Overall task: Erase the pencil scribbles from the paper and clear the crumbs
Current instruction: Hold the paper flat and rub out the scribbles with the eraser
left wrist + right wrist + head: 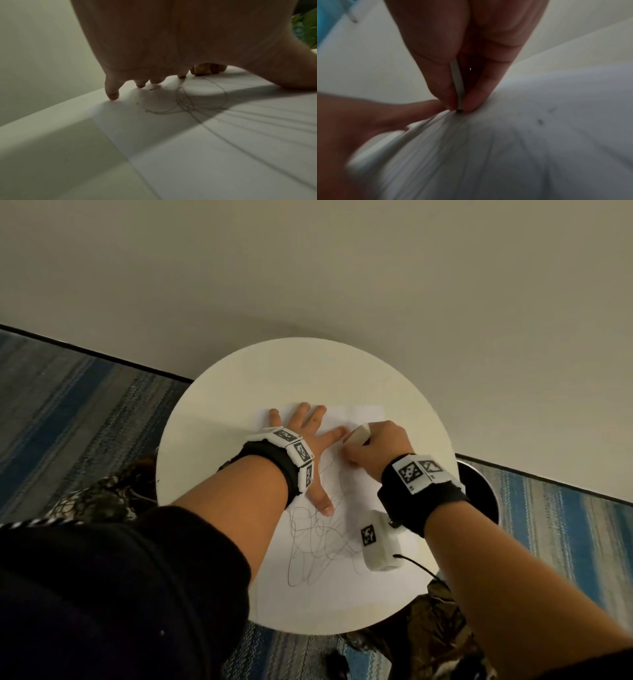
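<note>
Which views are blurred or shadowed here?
Head view: dim but sharp, scribbles readable. Left wrist view: left hand casts a broad shadow across the paper. Right wrist view: motion-blurred, streaked paper, eraser pinched in the right hand.

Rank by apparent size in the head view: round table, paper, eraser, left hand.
1. round table
2. paper
3. left hand, flat on the paper
4. eraser, mostly hidden in the right hand, so its full size is uncertain.
</note>
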Demonstrator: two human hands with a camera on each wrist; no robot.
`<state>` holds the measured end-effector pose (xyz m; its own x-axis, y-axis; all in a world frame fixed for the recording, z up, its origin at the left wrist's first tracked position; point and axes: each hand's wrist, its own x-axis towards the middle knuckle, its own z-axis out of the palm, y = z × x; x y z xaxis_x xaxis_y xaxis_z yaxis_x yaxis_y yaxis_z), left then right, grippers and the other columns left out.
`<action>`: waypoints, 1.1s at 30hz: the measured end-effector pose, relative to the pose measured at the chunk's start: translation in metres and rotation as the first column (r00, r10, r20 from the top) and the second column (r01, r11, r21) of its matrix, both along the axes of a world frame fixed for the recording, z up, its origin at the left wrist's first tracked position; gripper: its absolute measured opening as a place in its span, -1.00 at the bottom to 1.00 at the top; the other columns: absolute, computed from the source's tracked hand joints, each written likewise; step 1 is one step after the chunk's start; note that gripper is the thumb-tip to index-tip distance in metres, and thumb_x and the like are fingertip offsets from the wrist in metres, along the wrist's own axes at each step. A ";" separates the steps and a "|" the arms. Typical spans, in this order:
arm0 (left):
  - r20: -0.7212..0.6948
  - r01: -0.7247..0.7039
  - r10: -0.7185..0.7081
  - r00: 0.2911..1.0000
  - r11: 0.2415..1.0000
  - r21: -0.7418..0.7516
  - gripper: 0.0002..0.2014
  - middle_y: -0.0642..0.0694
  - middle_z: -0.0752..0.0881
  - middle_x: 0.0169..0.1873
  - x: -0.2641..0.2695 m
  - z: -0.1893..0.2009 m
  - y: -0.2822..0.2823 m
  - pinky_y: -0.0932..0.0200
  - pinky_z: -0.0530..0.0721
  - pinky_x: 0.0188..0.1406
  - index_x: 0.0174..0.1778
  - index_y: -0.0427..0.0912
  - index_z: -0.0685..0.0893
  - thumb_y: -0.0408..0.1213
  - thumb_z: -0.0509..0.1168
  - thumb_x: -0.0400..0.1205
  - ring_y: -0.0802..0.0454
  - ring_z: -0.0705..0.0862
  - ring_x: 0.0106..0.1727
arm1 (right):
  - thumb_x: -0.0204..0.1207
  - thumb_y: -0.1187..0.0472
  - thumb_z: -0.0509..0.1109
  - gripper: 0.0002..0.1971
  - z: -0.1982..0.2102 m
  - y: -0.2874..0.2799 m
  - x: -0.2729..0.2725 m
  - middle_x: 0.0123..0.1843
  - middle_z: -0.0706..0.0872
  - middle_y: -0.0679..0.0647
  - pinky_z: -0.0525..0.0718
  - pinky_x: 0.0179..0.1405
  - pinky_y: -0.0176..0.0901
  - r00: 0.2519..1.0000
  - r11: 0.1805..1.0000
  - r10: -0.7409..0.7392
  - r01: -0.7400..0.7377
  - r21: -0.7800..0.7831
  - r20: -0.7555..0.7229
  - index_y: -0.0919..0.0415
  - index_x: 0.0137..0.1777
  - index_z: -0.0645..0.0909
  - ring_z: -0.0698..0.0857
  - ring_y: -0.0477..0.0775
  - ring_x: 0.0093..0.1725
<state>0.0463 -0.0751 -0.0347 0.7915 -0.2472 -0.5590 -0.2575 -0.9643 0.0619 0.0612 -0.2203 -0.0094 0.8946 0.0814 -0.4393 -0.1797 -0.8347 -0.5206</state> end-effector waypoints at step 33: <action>0.070 -0.032 0.034 0.997 0.999 -0.023 0.39 -0.05 -0.28 0.66 0.001 -0.007 -0.005 -0.56 -0.05 0.46 0.60 0.33 -0.28 0.61 0.38 -0.04 -0.22 -0.28 0.65 | 0.54 0.19 0.27 -0.73 -0.004 0.014 -0.009 -0.07 0.83 0.28 0.74 -0.06 -0.06 0.997 0.994 0.074 -0.074 -0.081 -0.011 0.38 -0.07 0.73 0.79 0.25 -0.06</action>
